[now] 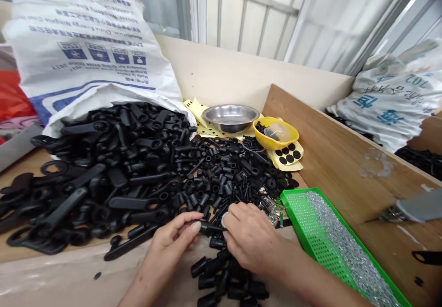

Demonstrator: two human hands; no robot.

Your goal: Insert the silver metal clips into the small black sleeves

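Note:
Between my two hands, low over the bench, is a short black plastic tube [206, 228] with a thin dark ribbed piece at its right end. My left hand [174, 240] pinches the tube between thumb and fingertips. Curled fingers of my right hand [253, 235] close on the ribbed piece, and they hide its far end. A small pale thing [223, 220] shows at the right fingertips; I cannot make out what it is. Just below my hands lies a small heap of black cylindrical parts [224, 277]. Behind them spreads a pile of loose black tubes and spring-like pieces [221, 173].
A white printed sack [100, 54] spills black lever-like parts [117, 178] at left. Small metal parts fill one side of a green perforated tray [311, 233] at right. Farther back are a steel bowl [230, 117], a yellow basket [293, 136] and a wooden divider [331, 146].

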